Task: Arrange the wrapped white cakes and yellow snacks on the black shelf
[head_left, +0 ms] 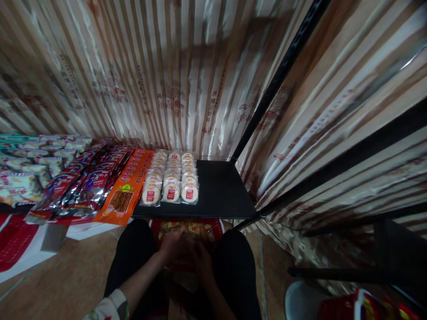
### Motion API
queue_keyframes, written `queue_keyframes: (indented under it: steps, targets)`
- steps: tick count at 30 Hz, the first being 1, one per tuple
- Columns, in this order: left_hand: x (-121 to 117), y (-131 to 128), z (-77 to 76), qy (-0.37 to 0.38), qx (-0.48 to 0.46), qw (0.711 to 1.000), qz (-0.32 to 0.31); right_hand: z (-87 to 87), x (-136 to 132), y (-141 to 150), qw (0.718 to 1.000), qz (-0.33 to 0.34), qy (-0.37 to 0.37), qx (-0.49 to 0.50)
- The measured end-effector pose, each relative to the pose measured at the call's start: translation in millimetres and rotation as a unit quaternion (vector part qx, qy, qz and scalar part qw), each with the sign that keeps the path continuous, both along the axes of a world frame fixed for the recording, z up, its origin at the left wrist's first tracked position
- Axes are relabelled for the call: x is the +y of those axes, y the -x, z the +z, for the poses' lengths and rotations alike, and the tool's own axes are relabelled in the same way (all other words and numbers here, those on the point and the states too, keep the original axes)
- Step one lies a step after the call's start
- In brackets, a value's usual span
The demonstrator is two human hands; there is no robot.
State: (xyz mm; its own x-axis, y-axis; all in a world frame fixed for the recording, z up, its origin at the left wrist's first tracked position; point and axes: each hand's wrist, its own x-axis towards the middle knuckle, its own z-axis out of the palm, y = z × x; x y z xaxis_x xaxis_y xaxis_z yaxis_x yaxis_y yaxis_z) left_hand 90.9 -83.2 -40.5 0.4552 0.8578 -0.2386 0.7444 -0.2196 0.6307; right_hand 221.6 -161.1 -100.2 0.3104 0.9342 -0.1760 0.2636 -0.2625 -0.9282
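Observation:
My left hand (174,243) reaches down between my knees, over a red plastic basket (218,227). Right beside it, my right hand (201,258) is lower and partly in shadow. Small yellowish packets (196,229) fill the basket under both hands. It is too dark and blurred to see how the fingers are set or whether they hold a packet. Above the basket, a black shelf (220,186) carries three rows of round white wrapped crackers (172,189) with red labels. An orange snack bag (123,195) lies just left of those rows.
Dark red shiny snack bags (93,182) and white bags (20,184) line the shelf's left part. Black posts (276,84) rise at its right end, before a striped curtain (200,80). At lower right are a pale stool or bin (300,300) and red packages (343,306).

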Motion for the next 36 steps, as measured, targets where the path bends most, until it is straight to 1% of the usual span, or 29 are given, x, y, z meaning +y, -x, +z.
queue_keyframes:
  steps: [3,6,9,12,15,17,19,21,23,25,29,32,36]
  targets:
    - [-1.4,7.2,5.9,0.005,-0.021,0.999,0.03,3.4,0.2,-1.7,1.0,0.001,-0.002,0.008]
    - [-4.0,13.3,7.7,0.01,-0.035,0.998,0.06,2.5,1.3,-3.5,1.0,-0.01,-0.012,0.011]
    - [-7.0,17.6,4.7,0.013,-0.068,0.994,0.085,4.1,1.7,-3.1,1.0,-0.017,-0.011,0.013]
    - [-9.2,20.1,-2.3,0.033,-0.109,0.986,0.121,8.1,2.0,-0.8,1.0,-0.019,-0.018,0.017]
    - [-10.4,20.2,-12.7,0.061,-0.173,0.968,0.169,9.3,3.1,1.2,0.999,-0.018,-0.026,0.03]
    - [-11.2,18.6,-19.4,0.092,-0.224,0.949,0.204,8.2,4.1,1.3,0.998,-0.021,-0.025,0.048]
    - [-12.5,16.2,-23.5,0.125,-0.266,0.929,0.226,7.3,4.7,0.5,0.997,-0.024,-0.027,0.069]
    - [-14.2,13.8,-23.2,0.143,-0.297,0.918,0.219,8.3,4.8,-0.5,0.996,-0.032,-0.032,0.081]
    - [-16.0,11.9,-19.0,0.143,-0.31,0.918,0.203,12.2,4.7,-1.3,0.995,-0.041,-0.036,0.082]
    - [-17.3,10.5,-13.0,0.129,-0.301,0.925,0.195,18.7,5.0,-1.4,0.995,-0.044,-0.04,0.085]
    - [-17.7,8.0,-4.0,0.066,-0.254,0.946,0.192,35.1,6.8,-0.8,0.99,-0.039,-0.056,0.12]
    - [-16.2,5.6,-2.5,0.039,-0.247,0.95,0.186,46.8,8.4,-1.3,0.987,-0.037,-0.061,0.141]
    - [-13.4,1.1,-0.7,0.038,-0.261,0.949,0.173,58.6,10.2,-4.3,0.985,-0.032,-0.076,0.15]
